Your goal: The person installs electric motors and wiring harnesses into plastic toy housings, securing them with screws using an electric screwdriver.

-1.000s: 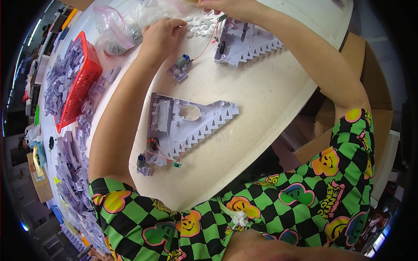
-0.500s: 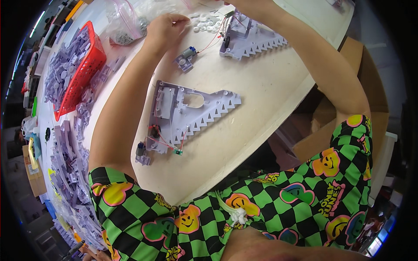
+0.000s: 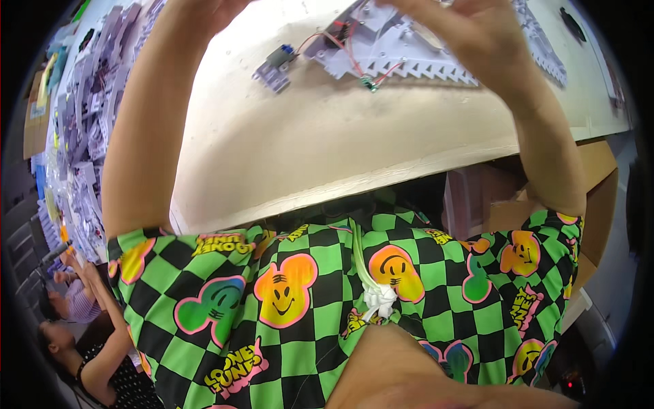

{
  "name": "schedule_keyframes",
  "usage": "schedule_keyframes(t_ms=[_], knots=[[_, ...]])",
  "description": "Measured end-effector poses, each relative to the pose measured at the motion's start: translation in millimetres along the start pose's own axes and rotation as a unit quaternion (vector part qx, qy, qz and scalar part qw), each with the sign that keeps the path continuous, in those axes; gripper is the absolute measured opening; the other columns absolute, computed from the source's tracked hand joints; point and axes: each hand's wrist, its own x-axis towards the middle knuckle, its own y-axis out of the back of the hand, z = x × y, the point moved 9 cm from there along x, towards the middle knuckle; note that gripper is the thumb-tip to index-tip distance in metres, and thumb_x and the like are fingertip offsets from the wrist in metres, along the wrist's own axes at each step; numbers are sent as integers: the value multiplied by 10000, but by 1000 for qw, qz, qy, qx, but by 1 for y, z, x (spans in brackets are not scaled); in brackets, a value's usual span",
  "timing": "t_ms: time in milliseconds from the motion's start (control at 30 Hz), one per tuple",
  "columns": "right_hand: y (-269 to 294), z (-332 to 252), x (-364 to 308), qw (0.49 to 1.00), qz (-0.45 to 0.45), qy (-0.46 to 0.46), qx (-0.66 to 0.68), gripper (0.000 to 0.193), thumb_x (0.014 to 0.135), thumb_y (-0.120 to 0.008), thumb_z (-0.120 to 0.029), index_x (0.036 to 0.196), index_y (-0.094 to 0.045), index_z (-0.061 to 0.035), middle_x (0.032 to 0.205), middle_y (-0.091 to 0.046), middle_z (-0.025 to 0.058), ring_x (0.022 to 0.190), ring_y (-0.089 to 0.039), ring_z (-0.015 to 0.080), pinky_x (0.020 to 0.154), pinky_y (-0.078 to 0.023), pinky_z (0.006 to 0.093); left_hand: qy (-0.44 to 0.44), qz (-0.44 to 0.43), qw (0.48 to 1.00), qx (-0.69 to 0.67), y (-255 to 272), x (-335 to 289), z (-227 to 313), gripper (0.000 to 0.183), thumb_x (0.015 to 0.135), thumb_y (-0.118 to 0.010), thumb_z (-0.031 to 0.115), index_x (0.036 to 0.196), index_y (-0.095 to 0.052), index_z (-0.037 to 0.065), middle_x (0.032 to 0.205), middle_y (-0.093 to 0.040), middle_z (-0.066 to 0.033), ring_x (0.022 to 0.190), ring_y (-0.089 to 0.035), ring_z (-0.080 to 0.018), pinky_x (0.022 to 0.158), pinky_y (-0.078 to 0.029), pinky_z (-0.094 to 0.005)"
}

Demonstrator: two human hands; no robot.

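"Saw-toothed lavender housing, open side up: where does it lie?"

"On the counter, near the top of the view, its teeth toward the person. A second toothed housing lies to its right, partly behind the right hand."

"And the fingers?"

"The right ones are blurred and cropped, the left hand runs off the top edge; how far either is open, or what it holds, cannot be told."

"What could go wrong?"

"The motor sits apart in its bracket, joined only by thin red wires. A sleeve or wrist catching them could likely strain a solder joint. The green circuit board hangs by the teeth, so sliding the housing might pinch it."

"The surface and the room?"

"Pale and scuffed, with a worn front edge. Lavender plastic parts are heaped at left, a cardboard box stands below the right edge, and a co-worker in dotted clothing is at lower left, beside someone in stripes."
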Motion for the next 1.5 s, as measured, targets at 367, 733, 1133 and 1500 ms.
schedule_keyframes(t_ms=[367, 733, 1133, 1500], knots=[[-134, -18, 30, 989, -85, 25, -120, 65, 807, -659, -53, 861, -658, -17, 880, -617, 127, 868, -600, 301, 765, -481, 368, 63, 109, 980, -153, 90, -160, -85, 281, 944, -609, 159, 1181, -608, 7, 1011, -656, -41, 777, -556, -56, 697, -483, -204], [-149, -11, 16, 983, -48, 48, -169, 56, 787, -677, -54, 828, -652, -23, 863, -625, 114, 842, -602, 295, 750, -478, 370, 30, 97, 990, -96, 83, -171, -81, 254, 943, -609, 144, 1150, -622, -1, 1039, -661, -70, 792, -565, -38, 708, -509, -184], [-161, -23, 19, 971, -21, 113, -208, 63, 777, -699, -77, 819, -653, -64, 872, -634, 63, 834, -609, 257, 755, -464, 362, 24, 99, 991, -86, 92, -181, -79, 255, 944, -609, 151, 1148, -623, -2, 1034, -661, -71, 787, -572, -38, 712, -512, -178], [-175, -32, 13, 917, -29, 230, -324, 56, 730, -627, -66, 778, -620, -96, 896, -610, 7, 854, -577, 163, 754, -401, 314, 24, 83, 993, -84, 89, -179, -81, 254, 949, -602, 152, 1150, -619, -2, 1047, -660, -71, 806, -582, -34, 739, -521, -177]])
